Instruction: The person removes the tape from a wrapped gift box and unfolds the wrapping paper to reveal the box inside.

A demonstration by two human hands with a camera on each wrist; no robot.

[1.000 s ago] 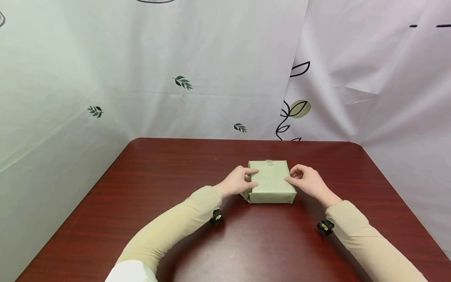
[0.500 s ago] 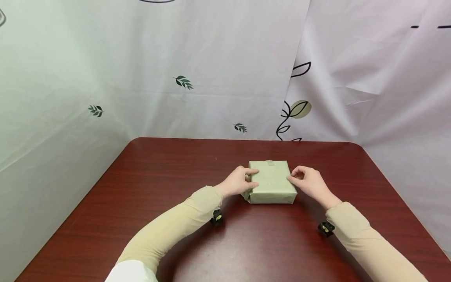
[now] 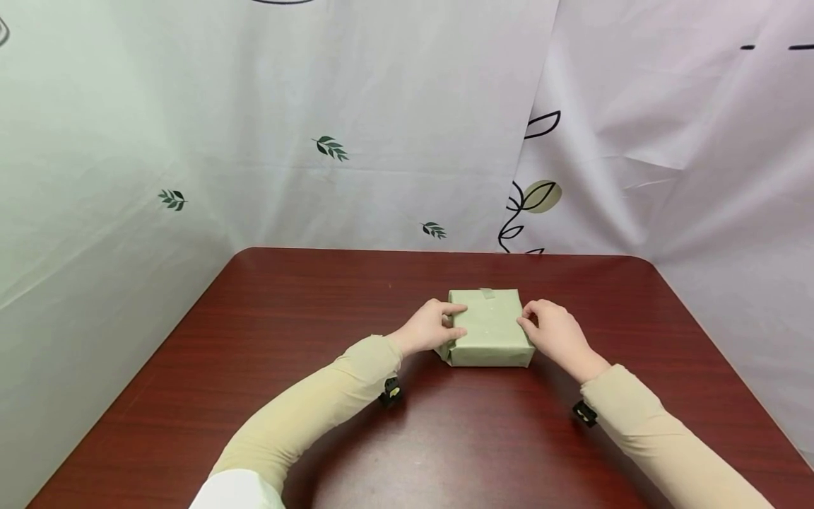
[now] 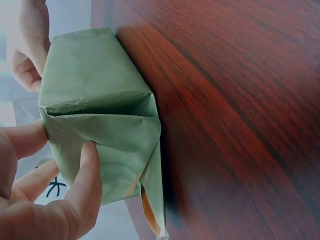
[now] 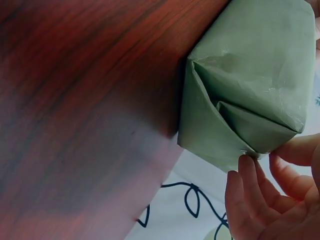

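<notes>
A box wrapped in pale green paper point(image 3: 492, 325) lies on the table, with a small strip of tape point(image 3: 487, 293) at its far top edge. My left hand point(image 3: 427, 329) grips its left edge. In the left wrist view a fingertip presses the folded paper end point(image 4: 117, 150), and a loose flap point(image 4: 153, 197) hangs open below, its brownish inside showing. On the other side, my right hand point(image 3: 558, 332) has thumb and fingertips at the top right edge. The right wrist view shows those fingertips pinching the upper edge of a slanted paper fold point(image 5: 212, 130).
The dark red wooden table point(image 3: 305, 304) surrounds the box. A white curtain point(image 3: 394, 127) with leaf prints hangs behind it and along both sides. A small black wrist camera point(image 3: 391, 391) sits under the left sleeve, another one point(image 3: 585, 413) under the right.
My right hand has shifted slightly left, with its fingers now closer over the box's right edge. The left hand and the box have stayed in place.
</notes>
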